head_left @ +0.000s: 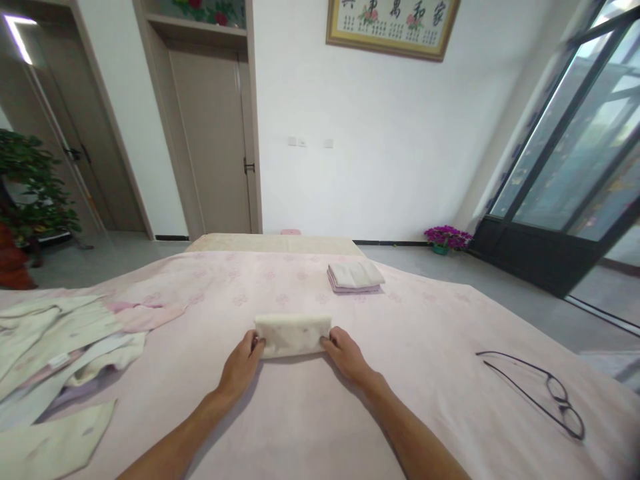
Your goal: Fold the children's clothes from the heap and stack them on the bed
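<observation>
Cream cloth [293,336] is pinched at its ends by both nearly closed hands [241,363] [349,357]; a green pot [440,250] holds purple flowers [447,235].

Dark-rimmed glasses [564,405] lie with arms unfolded on the pink spread [425,373]. Purple flowers [447,235] in a green pot stand on the floor near dark-framed glazing [565,153]. A calligraphy panel [393,28] (its top cut off) hangs on the white wall [370,180]. Leftward are a shut door [210,127] and a leafy plant [35,183]. Something pink [291,232], perhaps a stool, is mostly hidden beyond the spread.
</observation>
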Tool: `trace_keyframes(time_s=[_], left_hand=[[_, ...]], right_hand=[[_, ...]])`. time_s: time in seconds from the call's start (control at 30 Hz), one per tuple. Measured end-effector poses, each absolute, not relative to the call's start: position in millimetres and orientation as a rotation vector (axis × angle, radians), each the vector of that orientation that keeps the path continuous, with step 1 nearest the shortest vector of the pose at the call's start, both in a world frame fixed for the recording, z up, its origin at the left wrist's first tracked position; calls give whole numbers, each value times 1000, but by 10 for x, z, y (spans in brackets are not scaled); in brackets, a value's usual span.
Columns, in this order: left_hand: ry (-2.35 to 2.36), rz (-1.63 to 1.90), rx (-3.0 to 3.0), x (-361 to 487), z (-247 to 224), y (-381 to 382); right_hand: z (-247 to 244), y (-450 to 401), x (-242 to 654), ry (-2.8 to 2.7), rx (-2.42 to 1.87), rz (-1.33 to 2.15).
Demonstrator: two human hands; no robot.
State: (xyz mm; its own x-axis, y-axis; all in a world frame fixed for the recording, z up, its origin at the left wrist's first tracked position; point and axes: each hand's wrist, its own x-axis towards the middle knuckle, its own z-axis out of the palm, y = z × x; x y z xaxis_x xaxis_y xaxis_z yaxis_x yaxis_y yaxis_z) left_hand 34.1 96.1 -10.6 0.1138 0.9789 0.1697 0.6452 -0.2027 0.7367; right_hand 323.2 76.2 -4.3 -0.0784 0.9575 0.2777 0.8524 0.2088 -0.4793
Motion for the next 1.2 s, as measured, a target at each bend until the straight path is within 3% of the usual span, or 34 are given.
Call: trace_keyframes(time_s=[0.3,0.4,0.53,0.7,0.87,1.2], left_hand=[[1965,533,2049,415,55,1142],[2031,602,2332,450,158,1184],[1751,932,2656,729,286,1248],[1597,599,2699,1063,155,1404],[1599,448,2692,998,-118,1517],[1712,507,2456,531,-151,1485]], right_hand=[[130,947,3008,-1826,-2192,236],[236,971,3003,-1817,-2266,204],[420,1016,2886,-1793,-2092,-103],[352,1112,2575,-2094,-1680,-85],[60,1169,2549,-2214,-1773,94],[-96,1209,2822,-2141,-1853,70]])
